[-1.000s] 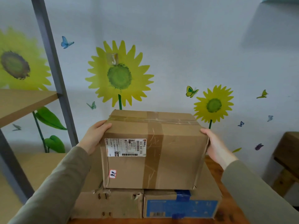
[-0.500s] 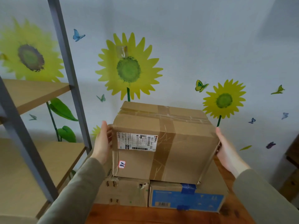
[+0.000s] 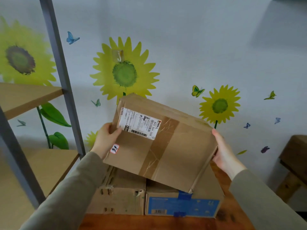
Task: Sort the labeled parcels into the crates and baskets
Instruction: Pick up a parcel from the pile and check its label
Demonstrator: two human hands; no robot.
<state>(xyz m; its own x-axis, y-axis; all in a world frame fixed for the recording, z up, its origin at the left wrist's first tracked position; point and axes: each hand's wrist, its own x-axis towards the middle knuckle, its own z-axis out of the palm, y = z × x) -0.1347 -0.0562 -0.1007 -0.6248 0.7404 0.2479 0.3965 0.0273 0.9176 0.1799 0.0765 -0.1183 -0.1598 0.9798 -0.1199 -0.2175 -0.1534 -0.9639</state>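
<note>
A taped brown cardboard parcel (image 3: 167,146) is tilted towards me, its labelled face up. It carries a white shipping label (image 3: 139,123) and a small red-edged sticker (image 3: 115,148). My left hand (image 3: 106,140) grips its left edge and my right hand (image 3: 224,151) grips its right side. The parcel's lower corner rests over two boxes below: a plain brown one (image 3: 121,195) and one with a blue printed front (image 3: 182,205).
The boxes stand on a wooden table (image 3: 149,222). A metal-framed shelf unit (image 3: 63,90) with wooden boards stands at the left. A dark wooden bench (image 3: 294,156) is at the right. The wall behind has sunflower and butterfly stickers.
The parcel has been tipped back and turned, so its labelled front now faces up at me. My left thumb has come onto that face. The view has shifted.
</note>
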